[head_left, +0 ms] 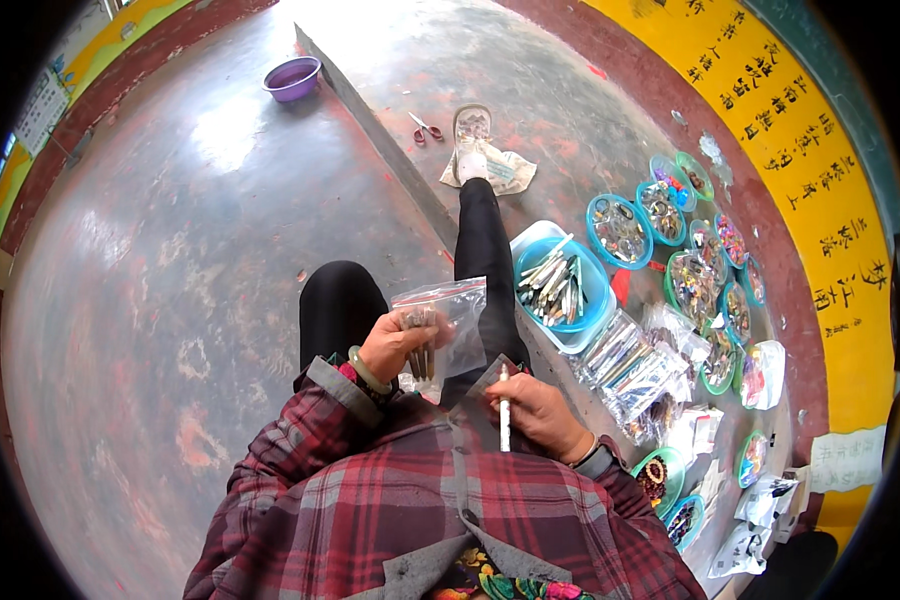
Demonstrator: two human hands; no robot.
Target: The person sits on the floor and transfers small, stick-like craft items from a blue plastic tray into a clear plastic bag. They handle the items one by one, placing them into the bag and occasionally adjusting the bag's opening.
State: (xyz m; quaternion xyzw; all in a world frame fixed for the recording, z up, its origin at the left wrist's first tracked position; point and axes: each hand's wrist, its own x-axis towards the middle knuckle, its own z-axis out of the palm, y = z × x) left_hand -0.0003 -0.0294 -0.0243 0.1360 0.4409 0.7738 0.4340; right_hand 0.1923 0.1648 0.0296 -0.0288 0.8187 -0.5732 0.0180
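Note:
My left hand (388,346), with a pale bangle at its wrist, is closed above my lap. It grips a clear zip bag (462,318) with a red strip along its top, together with several slim brown sticks (422,362). Whether the sticks lie inside the bag or against it, I cannot tell. Just to the right, my right hand (545,415) pinches a slender white pen-like stick (505,412), held upright in front of my jacket. Beside my right leg, a blue basin (602,300) holds several similar pen-like sticks (555,285) in a jumble.
Several bowls (619,229) of small beads and trinkets stand at the right, near bagged pen-like packs (630,365). Red-handled scissors (426,128) lie beside my outstretched foot and a pale cloth (505,172). A purple basin (292,80) sits farther off, by a floor step (375,135).

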